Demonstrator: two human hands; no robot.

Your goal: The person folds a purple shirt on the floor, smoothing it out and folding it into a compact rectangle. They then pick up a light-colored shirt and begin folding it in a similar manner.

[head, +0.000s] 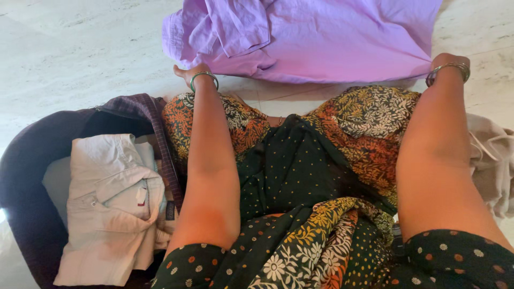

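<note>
1. A person sits on the pale marble floor, both arms reaching forward to a lilac shirt spread flat ahead of the knees.
2. The left hand lies at the shirt's near left part, beside the folded sleeve and touching the cloth edge; it wears a green bangle at the wrist. Only the heel of the hand and the thumb side show, so I cannot tell whether its grip is apart or clamped on the fabric.
3. The right hand is at the shirt's near right corner, with two thin bangles on the wrist. Its fingers are tucked out of sight past the wrist, so its grip cannot be told either.
4. The shirt lies crumpled at its left side, smoother toward the right, and runs past the top edge of the view.
5. On the floor by the left arm stands a dark basket holding a folded beige shirt with a checked maroon cloth over its rim.
6. Just beside the right arm lies a heap of cream cloth on the floor.
</note>
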